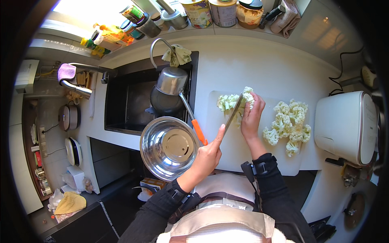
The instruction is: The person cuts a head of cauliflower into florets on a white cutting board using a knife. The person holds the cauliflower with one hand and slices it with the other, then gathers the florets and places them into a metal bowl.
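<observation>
My left hand (207, 156) grips a kitchen knife (233, 116), index finger stretched along its spine. The blade points away from me and lies against cauliflower on a whitish cutting board (232, 155). With the fingers of my right hand (253, 120) I hold a cauliflower piece (248, 94) just right of the blade. Pale green cut stem pieces (227, 102) lie left of the knife. Several cauliflower florets (287, 121) are heaped on the board's right side. The knife's handle is hidden in my left hand.
A steel bowl (148, 152) sits left of my left forearm, by the counter's front edge. Beyond it, a steel pot (171, 80) and an orange-handled utensil (198, 130) rest over the dark sink (130, 101). A white appliance (340, 127) stands right of the florets. Jars (249, 15) line the sill.
</observation>
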A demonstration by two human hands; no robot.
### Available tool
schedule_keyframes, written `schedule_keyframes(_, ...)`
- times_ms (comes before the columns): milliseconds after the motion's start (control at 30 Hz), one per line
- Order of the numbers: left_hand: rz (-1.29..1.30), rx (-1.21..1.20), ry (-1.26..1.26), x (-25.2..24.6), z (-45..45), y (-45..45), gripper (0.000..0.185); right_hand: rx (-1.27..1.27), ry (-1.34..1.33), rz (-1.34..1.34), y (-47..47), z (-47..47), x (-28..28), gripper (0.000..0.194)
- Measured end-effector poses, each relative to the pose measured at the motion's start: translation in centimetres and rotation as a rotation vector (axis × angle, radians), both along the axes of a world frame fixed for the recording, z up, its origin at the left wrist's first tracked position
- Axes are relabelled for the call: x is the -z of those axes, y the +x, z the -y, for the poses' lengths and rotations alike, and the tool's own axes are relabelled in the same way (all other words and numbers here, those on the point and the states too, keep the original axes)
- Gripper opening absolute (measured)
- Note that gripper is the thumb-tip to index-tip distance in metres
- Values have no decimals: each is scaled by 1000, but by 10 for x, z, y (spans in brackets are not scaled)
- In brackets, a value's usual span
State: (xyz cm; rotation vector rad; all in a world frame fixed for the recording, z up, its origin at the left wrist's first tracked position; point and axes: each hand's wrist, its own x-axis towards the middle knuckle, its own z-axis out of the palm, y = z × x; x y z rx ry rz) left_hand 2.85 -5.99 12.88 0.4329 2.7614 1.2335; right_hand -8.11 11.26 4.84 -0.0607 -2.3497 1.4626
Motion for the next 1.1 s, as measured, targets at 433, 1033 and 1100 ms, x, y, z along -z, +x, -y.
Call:
schedule_keyframes(433,-95,50,-60,4,10,1,87,10,58,-50,-3,-8,7,37)
schedule_keyframes(1033,68,56,-200,12,5,1,89,13,30,-104,0,-19,24,38)
schedule_keyframes(1100,39,79,-176,12,5,2,89,26,9,-100,3,-18,30,38)
